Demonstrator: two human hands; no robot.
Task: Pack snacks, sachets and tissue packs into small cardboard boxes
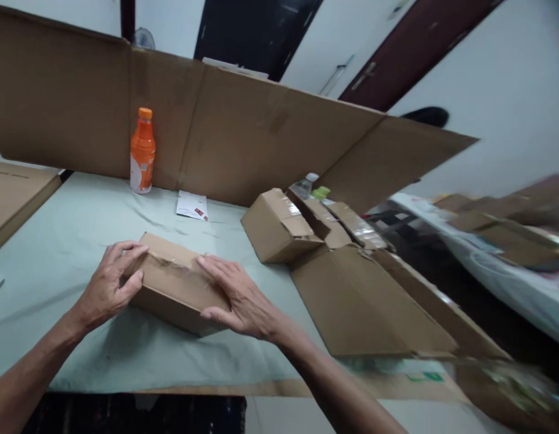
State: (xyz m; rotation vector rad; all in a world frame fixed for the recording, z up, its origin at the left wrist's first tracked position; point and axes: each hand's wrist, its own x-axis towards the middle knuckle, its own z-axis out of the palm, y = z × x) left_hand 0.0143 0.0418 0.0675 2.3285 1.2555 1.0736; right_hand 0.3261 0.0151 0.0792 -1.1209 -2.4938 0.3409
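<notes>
A small closed cardboard box sits at a slant on the pale green cloth near the front of the table, with a strip of clear tape along its top seam. My left hand grips the box's left end, fingers over the far edge and thumb on the near side. At the right end my right hand holds it, fingers on top and thumb by the near edge. The box's underside is hidden.
An orange bottle and a white card stand and lie near the tall cardboard screen. Several cardboard boxes crowd the right side. At the far left is another flat box.
</notes>
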